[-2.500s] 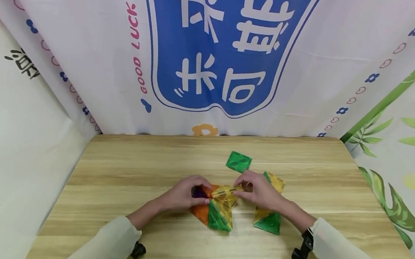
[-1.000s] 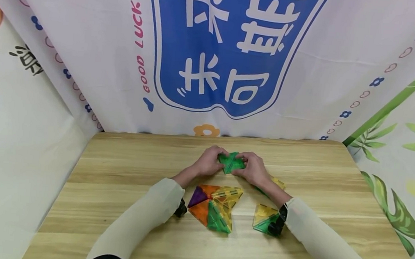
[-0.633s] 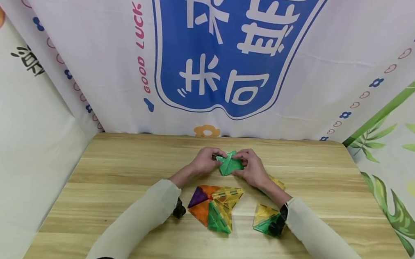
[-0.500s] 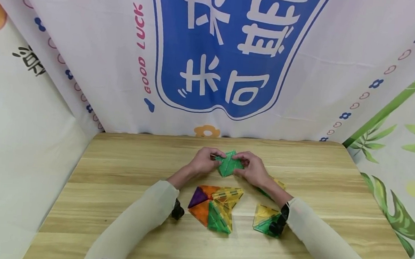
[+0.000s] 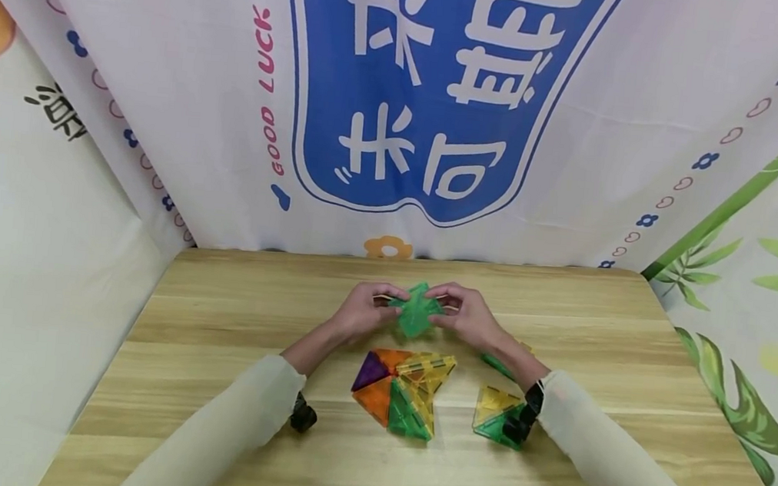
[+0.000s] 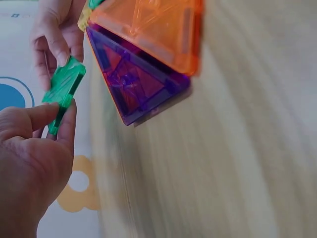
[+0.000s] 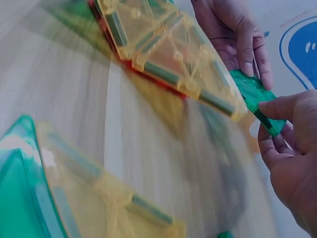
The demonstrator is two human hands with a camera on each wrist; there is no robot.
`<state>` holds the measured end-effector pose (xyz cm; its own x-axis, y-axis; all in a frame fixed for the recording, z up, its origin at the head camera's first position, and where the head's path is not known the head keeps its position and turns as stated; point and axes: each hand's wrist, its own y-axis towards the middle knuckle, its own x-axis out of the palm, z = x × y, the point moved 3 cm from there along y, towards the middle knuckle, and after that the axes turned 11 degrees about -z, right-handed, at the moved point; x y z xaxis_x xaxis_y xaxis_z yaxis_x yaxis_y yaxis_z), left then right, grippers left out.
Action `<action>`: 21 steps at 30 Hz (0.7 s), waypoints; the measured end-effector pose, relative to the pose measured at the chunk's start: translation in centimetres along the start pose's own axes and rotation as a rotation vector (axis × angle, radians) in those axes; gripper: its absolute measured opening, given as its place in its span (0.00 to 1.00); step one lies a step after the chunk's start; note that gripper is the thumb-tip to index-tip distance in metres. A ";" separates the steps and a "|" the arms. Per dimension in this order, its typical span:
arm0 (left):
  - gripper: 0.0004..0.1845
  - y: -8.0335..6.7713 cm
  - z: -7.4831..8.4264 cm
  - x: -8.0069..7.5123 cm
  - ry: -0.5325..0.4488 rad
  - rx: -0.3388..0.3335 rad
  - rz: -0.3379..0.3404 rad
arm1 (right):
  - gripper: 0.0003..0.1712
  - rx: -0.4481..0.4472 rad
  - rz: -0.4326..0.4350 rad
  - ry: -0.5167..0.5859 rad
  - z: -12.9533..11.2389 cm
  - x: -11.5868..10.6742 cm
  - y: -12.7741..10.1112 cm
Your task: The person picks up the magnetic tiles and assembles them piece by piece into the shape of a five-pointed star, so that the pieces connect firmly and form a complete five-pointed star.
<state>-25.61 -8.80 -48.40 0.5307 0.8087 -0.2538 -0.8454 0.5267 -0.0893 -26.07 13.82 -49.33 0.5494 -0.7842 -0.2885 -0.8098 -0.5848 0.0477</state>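
Both hands hold the green tile (image 5: 415, 316) between them above the counter (image 5: 216, 313), behind the pyramid (image 5: 404, 387). The left hand (image 5: 360, 314) pinches its left edge between thumb and fingers, and the right hand (image 5: 466, 319) pinches the right edge the same way. The tile lies tilted, its width running hand to hand, so neither hand is nearer, and the pyramid sits toward the person from it.

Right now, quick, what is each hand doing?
Left hand: pinches the green tile at its left side.
Right hand: pinches the same green tile at its right side.
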 end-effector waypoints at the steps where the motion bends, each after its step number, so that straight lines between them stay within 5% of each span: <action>1: 0.13 -0.4 0.1 0.0 -0.005 -0.001 0.000 | 0.22 -0.001 -0.013 0.012 -0.3 0.2 0.0; 21: 0.12 -6.1 -0.2 -0.8 -0.031 -0.078 -0.048 | 0.22 -0.019 -0.227 -0.031 -1.7 2.9 0.1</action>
<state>-20.87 -12.76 -47.78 0.5710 0.7916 -0.2175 -0.8207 0.5438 -0.1752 -24.15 11.13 -48.53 0.7102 -0.6258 -0.3226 -0.6621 -0.7494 -0.0039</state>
